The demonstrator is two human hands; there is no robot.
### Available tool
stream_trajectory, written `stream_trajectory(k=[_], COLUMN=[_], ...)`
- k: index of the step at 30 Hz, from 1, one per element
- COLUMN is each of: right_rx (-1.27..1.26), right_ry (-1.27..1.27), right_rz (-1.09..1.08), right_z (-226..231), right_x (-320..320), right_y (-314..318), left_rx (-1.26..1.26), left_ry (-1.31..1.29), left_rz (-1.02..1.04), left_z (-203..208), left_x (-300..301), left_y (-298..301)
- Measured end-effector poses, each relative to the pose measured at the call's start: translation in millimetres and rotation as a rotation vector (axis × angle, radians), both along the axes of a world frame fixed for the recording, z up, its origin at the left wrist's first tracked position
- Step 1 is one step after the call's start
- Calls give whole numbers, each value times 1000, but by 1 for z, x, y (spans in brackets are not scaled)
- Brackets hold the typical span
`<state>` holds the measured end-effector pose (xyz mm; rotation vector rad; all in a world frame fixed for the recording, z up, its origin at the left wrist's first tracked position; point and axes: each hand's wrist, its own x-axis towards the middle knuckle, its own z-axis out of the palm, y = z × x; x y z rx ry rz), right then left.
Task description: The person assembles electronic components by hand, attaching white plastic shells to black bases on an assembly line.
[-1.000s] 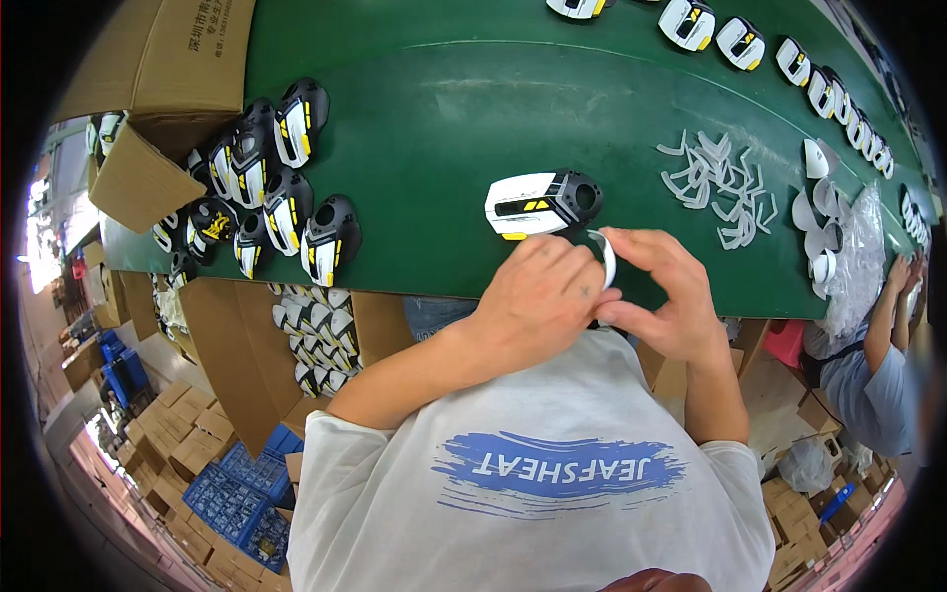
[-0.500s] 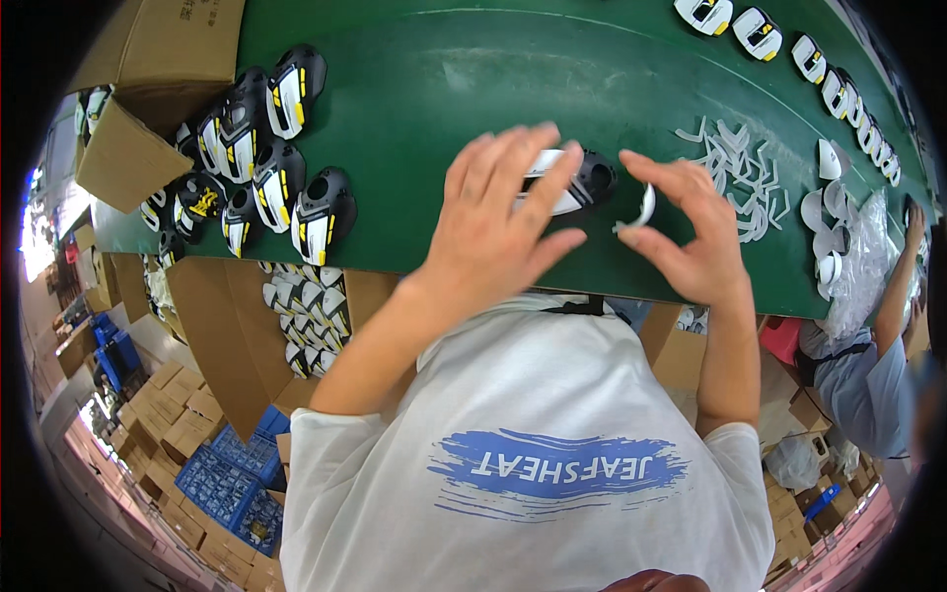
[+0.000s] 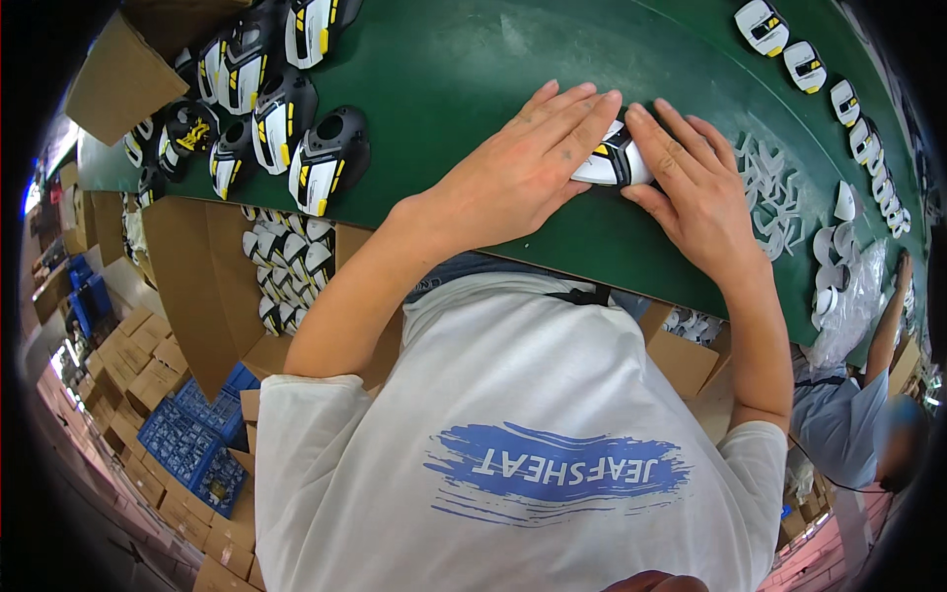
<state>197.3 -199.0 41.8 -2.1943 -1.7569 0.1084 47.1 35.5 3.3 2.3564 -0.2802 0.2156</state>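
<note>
A black, white and yellow plastic shell (image 3: 610, 163) lies on the green table in front of me, between my two hands. My left hand (image 3: 538, 163) lies over its left side, fingers together and thumb along the near edge. Against its right end my right hand (image 3: 686, 168) presses, fingers stretched over the far side and thumb at the near edge. A white curved end (image 3: 639, 166) of the shell shows beside the right thumb. Much of the shell is hidden under the fingers. Right of my right hand lies a pile of thin, translucent bent strips (image 3: 774, 187).
Several finished-looking shells (image 3: 330, 163) stand at the left by an open cardboard box (image 3: 123, 74). Another row of white shells (image 3: 804, 67) runs along the right. White curved caps (image 3: 827, 271) and a clear plastic bag (image 3: 853, 306) lie near a co-worker's arm (image 3: 888, 321). An open carton (image 3: 192, 276) stands below the table edge.
My hands have come together onto the shell. The loose white curved piece from my right hand is now at the shell's right end. The whole view has shifted slightly.
</note>
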Motion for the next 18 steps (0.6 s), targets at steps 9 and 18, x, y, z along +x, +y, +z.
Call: stream_trajectory(k=[9,18], right_rx=[-486,-23], right_ry=[-564,-269], right_rz=[-170,-167], right_z=[20,-7], right_x=[-53,-44], right_y=[18,-10], left_rx=[-38,72], left_ry=[-111,-43], left_rz=[-20,-127], left_z=[-11,-2], left_x=[5,8], left_y=[4,18])
